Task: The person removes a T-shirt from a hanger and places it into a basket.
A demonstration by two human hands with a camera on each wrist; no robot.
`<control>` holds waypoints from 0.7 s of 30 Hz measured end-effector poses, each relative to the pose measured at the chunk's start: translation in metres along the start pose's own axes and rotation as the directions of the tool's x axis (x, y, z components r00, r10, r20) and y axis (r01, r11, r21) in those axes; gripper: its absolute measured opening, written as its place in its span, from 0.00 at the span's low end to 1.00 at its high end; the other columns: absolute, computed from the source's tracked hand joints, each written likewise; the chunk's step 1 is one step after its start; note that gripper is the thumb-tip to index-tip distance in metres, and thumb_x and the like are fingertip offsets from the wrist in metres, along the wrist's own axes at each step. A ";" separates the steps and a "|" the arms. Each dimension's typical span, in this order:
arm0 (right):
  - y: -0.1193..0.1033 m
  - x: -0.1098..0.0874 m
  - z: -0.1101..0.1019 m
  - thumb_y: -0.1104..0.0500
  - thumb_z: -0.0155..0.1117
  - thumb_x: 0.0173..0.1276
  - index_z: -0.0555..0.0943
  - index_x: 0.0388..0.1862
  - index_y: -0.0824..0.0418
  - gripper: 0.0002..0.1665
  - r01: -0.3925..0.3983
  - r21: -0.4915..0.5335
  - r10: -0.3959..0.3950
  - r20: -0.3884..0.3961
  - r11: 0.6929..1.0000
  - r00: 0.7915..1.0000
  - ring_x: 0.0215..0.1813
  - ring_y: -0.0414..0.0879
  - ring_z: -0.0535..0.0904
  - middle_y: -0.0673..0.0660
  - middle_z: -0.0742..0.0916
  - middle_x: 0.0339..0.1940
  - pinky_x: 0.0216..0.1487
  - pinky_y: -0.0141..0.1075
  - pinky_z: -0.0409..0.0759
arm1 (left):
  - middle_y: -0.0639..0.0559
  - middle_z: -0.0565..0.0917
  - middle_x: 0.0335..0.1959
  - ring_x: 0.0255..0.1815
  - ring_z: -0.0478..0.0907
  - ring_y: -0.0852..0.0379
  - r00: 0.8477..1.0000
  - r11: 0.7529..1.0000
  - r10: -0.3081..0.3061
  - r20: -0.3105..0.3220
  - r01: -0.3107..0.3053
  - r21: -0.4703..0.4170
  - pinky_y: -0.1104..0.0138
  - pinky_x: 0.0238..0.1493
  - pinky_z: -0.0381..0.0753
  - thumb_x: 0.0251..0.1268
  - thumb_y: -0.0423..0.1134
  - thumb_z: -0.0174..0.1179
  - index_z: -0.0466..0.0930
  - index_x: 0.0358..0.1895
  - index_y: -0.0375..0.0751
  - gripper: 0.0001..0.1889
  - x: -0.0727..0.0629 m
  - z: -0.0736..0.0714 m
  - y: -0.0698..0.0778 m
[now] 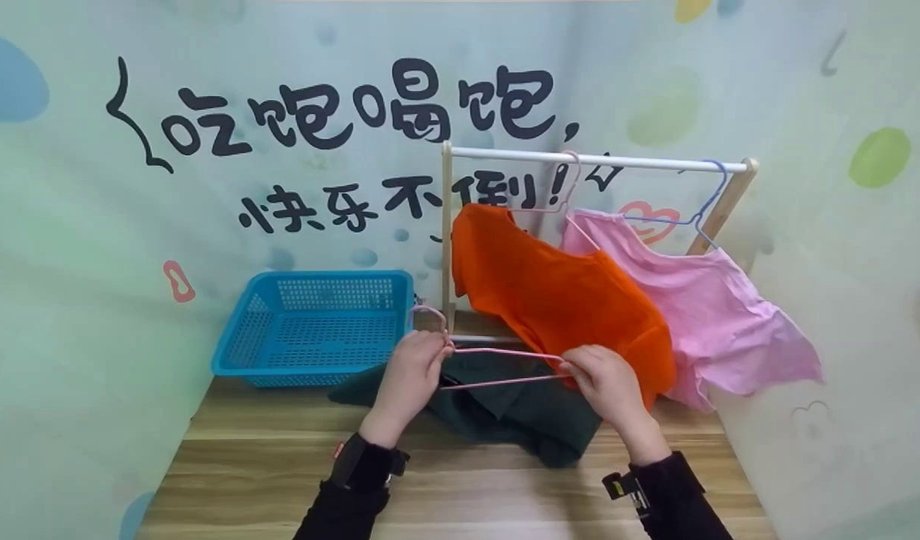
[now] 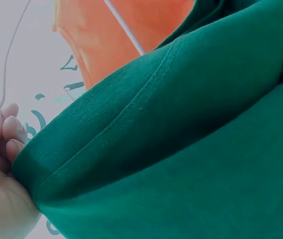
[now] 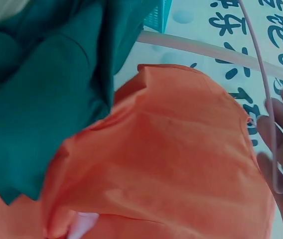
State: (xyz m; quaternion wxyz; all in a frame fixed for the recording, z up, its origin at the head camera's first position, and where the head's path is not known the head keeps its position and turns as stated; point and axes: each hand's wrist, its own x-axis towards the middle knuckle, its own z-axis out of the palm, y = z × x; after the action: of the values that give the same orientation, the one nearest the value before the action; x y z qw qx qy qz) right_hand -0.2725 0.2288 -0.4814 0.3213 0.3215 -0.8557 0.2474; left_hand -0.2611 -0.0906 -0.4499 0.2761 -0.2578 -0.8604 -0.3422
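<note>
A thin pink clothes hanger point(image 1: 508, 352) spans between both hands, its hook up at the left. My left hand point(image 1: 415, 371) grips it just below the hook, and its curled fingers also touch the edge of a dark green garment point(image 2: 131, 124). The right hand point(image 1: 606, 379) holds the hanger's other end; in the right wrist view, the pink wire point(image 3: 265, 84) lies across its fingers. Below the hanger, the green garment droops in folds close to the wooden tabletop. Part of its upper edge is hidden behind the left hand.
Behind stands a small clothes rack with a white rod point(image 1: 504, 155). An orange garment point(image 1: 579, 307) and a pink garment point(image 1: 744, 337) hang there on hangers. To the left, a blue plastic basket point(image 1: 332, 275) sits on the wood-grain tabletop point(image 1: 460, 487) against the printed backdrop.
</note>
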 end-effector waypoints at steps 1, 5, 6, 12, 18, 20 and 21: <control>0.000 -0.002 0.001 0.66 0.75 0.56 0.86 0.38 0.57 0.11 -0.013 0.005 0.013 -0.007 1.000 1.000 0.37 0.49 0.81 0.51 0.87 0.33 0.45 0.43 0.80 | 0.48 0.86 0.36 0.40 0.78 0.49 1.000 1.000 -0.003 0.004 0.003 -0.006 0.59 0.48 0.76 0.66 0.33 0.64 0.85 0.38 0.38 0.03 -0.001 0.000 0.000; 0.004 -0.011 0.002 0.65 0.75 0.57 0.86 0.37 0.58 0.09 -0.032 0.026 0.033 -0.061 0.999 0.998 0.35 0.48 0.81 0.51 0.87 0.32 0.42 0.40 0.80 | 0.52 0.86 0.39 0.41 0.78 0.51 1.000 1.000 -0.022 0.010 0.022 0.012 0.59 0.49 0.77 0.68 0.39 0.64 0.85 0.42 0.43 0.06 -0.004 -0.002 -0.006; 0.005 -0.012 0.001 0.62 0.74 0.59 0.86 0.37 0.58 0.07 -0.030 0.030 0.033 -0.079 0.999 0.996 0.35 0.48 0.81 0.51 0.87 0.32 0.42 0.40 0.80 | 0.52 0.87 0.39 0.42 0.78 0.52 1.000 0.999 -0.029 0.008 0.029 0.026 0.58 0.49 0.77 0.68 0.41 0.64 0.85 0.43 0.43 0.07 -0.006 -0.002 -0.008; 0.015 -0.021 -0.006 0.62 0.74 0.58 0.85 0.35 0.60 0.06 -0.053 0.062 0.063 -0.157 0.997 0.986 0.33 0.48 0.81 0.51 0.86 0.28 0.43 0.33 0.78 | 0.48 0.87 0.43 0.47 0.81 0.47 0.996 0.988 -0.084 -0.002 0.083 0.130 0.49 0.59 0.72 0.66 0.43 0.66 0.83 0.48 0.40 0.13 -0.020 -0.008 -0.028; 0.022 -0.028 -0.010 0.73 0.75 0.48 0.85 0.34 0.61 0.15 -0.071 0.071 0.083 -0.191 0.995 0.978 0.31 0.48 0.80 0.51 0.85 0.27 0.43 0.30 0.77 | 0.47 0.88 0.42 0.47 0.83 0.46 0.995 0.986 -0.086 -0.042 0.091 0.139 0.48 0.57 0.73 0.68 0.38 0.63 0.85 0.46 0.39 0.09 -0.030 -0.009 -0.042; 0.023 -0.030 -0.012 0.73 0.76 0.47 0.85 0.34 0.61 0.15 -0.063 0.075 0.076 -0.199 0.995 0.977 0.30 0.47 0.80 0.50 0.85 0.27 0.43 0.30 0.77 | 0.47 0.88 0.41 0.45 0.84 0.46 0.996 0.989 -0.065 -0.055 0.072 0.130 0.49 0.54 0.76 0.69 0.37 0.62 0.86 0.44 0.40 0.07 -0.031 -0.008 -0.045; 0.023 -0.031 -0.013 0.73 0.76 0.46 0.85 0.34 0.61 0.15 -0.056 0.075 0.070 -0.204 0.996 0.977 0.30 0.47 0.80 0.50 0.86 0.27 0.42 0.31 0.77 | 0.47 0.88 0.40 0.44 0.84 0.47 0.996 0.990 -0.057 -0.062 0.065 0.128 0.50 0.52 0.77 0.69 0.36 0.62 0.86 0.43 0.39 0.07 -0.031 -0.008 -0.046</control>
State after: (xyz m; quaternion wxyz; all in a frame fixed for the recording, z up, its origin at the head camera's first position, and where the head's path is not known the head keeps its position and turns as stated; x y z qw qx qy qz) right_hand -0.2653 0.2649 -0.4997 0.3889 0.2777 -0.8186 0.3187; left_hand -0.2653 -0.1336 -0.4854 0.3067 -0.2027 -0.8800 -0.3009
